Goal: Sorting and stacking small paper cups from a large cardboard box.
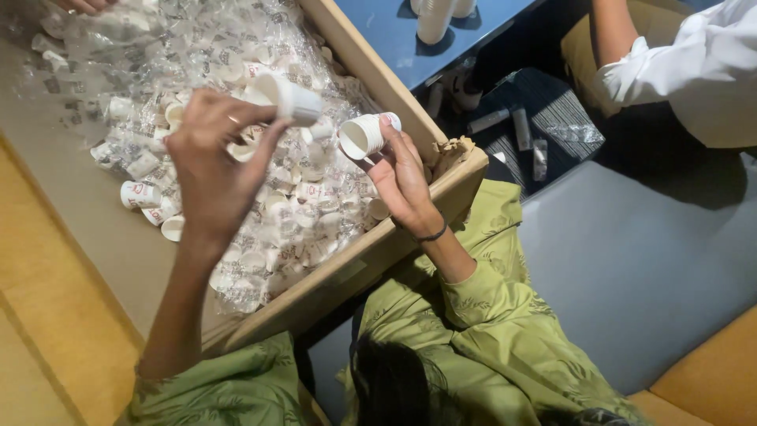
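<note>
White paper cups: left hand is pinching one cup, right hand another at 3 o'clock; grip softly, no crushing.

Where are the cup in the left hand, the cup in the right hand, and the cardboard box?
Left-hand cup [290, 98], head view, its side wall.
Right-hand cup [361, 136], head view, its rim.
Cardboard box [371, 67], head view, its right wall.

Each hand holds a cup above the box; loose cups lie beneath, stacked cups beyond the right hand.
</note>
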